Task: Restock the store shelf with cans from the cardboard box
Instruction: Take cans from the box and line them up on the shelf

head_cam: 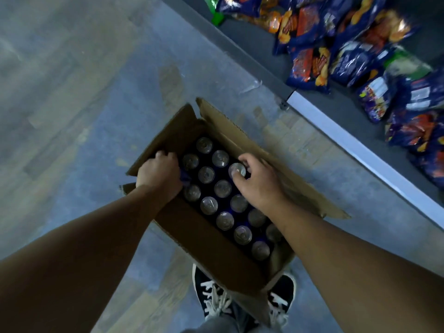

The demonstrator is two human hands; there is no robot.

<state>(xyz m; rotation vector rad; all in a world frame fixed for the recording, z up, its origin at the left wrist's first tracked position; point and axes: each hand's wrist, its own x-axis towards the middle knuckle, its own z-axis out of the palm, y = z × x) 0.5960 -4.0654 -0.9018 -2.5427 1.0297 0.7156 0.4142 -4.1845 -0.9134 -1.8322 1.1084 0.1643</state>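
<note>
An open cardboard box (211, 246) stands on the floor below me, packed with several dark blue cans with silver tops (208, 205). My left hand (159, 175) reaches into the box's left side, fingers curled around a blue can that it mostly hides. My right hand (257, 181) pinches the rim of a silver-topped can (236, 169) in the right row. The store shelf (319, 92) runs diagonally at the upper right.
Several blue and orange snack bags (336, 49) lie on the dark lower shelf, which has a pale front edge (355, 147). The box flaps (240, 131) stick out to the right and far side. My black sneakers (211, 294) stand under the box's near end. Bare floor (72, 104) spreads left.
</note>
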